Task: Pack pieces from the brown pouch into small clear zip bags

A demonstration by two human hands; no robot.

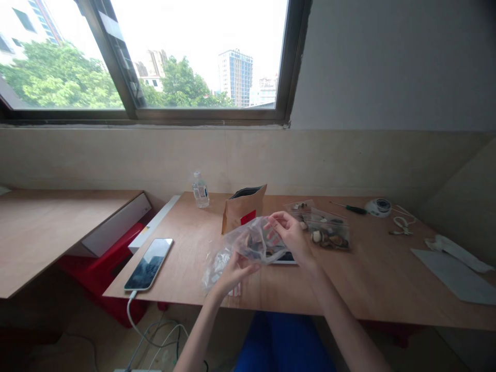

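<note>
A clear plastic bag (pixel 258 243) hangs open between my hands above the table, with some dark brown pieces visible through it. My left hand (pixel 238 271) grips its lower left side, thumb stretched along the bottom. At the upper right rim, my right hand (pixel 289 232) has its fingers curled on the film. Just behind the bag a brown paper pouch (pixel 232 214) stands with its top open. Crumpled clear plastic (pixel 215 271) lies left of my left hand. Beyond my right hand are zip bags (pixel 329 232) of brown and pale dried pieces, perhaps mushrooms.
A phone (pixel 149 264) on a cable lies at the left edge, and a water bottle (pixel 200 191) stands at the back. To the right are a screwdriver (pixel 354 209), a white dome camera (pixel 377 207), a coiled cable (pixel 403 225) and a pale flat sheet (pixel 453 274).
</note>
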